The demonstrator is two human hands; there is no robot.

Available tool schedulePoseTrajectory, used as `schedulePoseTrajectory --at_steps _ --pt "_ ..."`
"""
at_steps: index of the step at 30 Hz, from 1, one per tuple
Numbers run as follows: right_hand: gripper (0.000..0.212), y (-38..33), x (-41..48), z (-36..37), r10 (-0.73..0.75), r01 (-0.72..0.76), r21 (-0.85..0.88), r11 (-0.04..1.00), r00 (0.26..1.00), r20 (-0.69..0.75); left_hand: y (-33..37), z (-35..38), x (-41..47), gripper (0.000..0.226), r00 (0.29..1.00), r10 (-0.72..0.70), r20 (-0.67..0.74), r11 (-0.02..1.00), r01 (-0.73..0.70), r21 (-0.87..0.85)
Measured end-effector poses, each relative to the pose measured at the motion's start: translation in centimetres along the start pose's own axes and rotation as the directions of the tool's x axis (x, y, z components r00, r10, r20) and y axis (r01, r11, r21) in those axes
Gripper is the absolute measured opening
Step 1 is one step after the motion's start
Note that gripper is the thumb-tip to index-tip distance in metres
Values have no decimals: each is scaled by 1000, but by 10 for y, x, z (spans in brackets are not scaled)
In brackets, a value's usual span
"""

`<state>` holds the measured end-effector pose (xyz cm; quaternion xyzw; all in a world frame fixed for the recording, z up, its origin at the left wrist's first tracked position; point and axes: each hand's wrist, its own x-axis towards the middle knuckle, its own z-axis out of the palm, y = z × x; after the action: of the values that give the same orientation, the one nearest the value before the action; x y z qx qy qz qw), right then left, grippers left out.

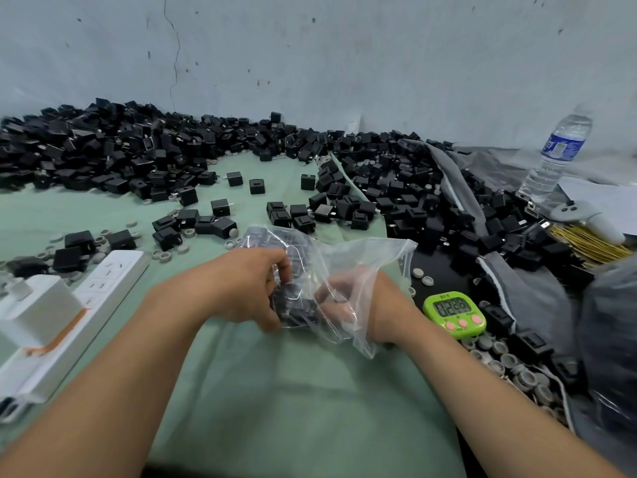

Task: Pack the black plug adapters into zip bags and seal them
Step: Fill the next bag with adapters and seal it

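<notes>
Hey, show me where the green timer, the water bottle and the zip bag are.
green timer [452, 307], head view, on its digit display.
water bottle [562, 146], head view, on its blue label.
zip bag [365, 255], head view, on the clear plastic of its upper right part.

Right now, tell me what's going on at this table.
A person is packing black adapters into a clear zip bag. The left hand grips the bag over the adapters already inside. The right hand, seen through the plastic, pinches its other side. The bag hangs loose and looks not yet sealed. Many more loose adapters lie heaped on the cloth along the wall, and a green timer sits beside the right wrist.
</notes>
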<state>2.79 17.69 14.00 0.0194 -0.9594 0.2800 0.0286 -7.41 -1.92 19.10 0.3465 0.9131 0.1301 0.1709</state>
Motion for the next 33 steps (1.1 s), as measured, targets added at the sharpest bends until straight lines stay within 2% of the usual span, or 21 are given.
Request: schedulePoseTrajectory --at_steps 5,7,9,12,15,17,20,21,22,23,24,26,28,30,33 --pt "9 -1 -4 -4 -8 8 -68 998 1000 -10 5 3 2 39 999 19 -48 998 -22 -63" --pt "6 1 -9 -9 -21 21 -46 999 1000 -1 9 5 4 38 999 21 -49 998 -24 -60" --pt "18 3 -14 -17 6 -6 13 1000 1000 6 10 6 4 37 999 34 -40 998 -37 -55" --pt "37 9 -21 -28 76 -76 -115 990 997 -2 14 5 3 39 995 99 -23 992 -100 -79" --pt "35 11 -32 -39 184 -179 55 982 977 -106 20 8 2 40 991 133 -15 989 -134 -70" --pt "43 10 -39 -48 271 -247 124 961 929 -251 23 11 2 38 992 126 -15 991 -127 -35" --pt "48 0 -39 -63 353 -307 180 935 741 -571 20 10 0 44 992 124 8 992 -124 -20" --pt "46 -6 -35 -69 353 -305 189 933 689 -633 18 9 -1 50 992 122 33 992 -121 -24" --pt "42 -11 -26 -74 341 -295 185 937 666 -663 16 8 -4 58 991 117 59 993 -116 -23" --pt "39 -16 -13 -78 321 -286 166 944 678 -661 15 7 -6 64 991 112 79 994 -111 -12" --pt "38 -22 3 -80 295 -273 134 953 723 -625 14 6 -8 69 990 108 86 994 -109 12" --pt "36 -31 41 -76 241 -245 53 968 857 -456 16 9 -9 71 992 115 55 989 -120 86" --pt "30 -36 80 -65 220 -243 -68 968 944 -244 17 14 -7 61 990 144 -10 982 -142 127" --pt "27 -38 113 -49 225 -240 -230 943 970 -89 18 18 -5 46 984 159 -76 982 -149 118" --pt "22 -35 142 -29 217 -232 -317 920 973 -80 17 22 -2 31 977 173 -126 981 -160 106"
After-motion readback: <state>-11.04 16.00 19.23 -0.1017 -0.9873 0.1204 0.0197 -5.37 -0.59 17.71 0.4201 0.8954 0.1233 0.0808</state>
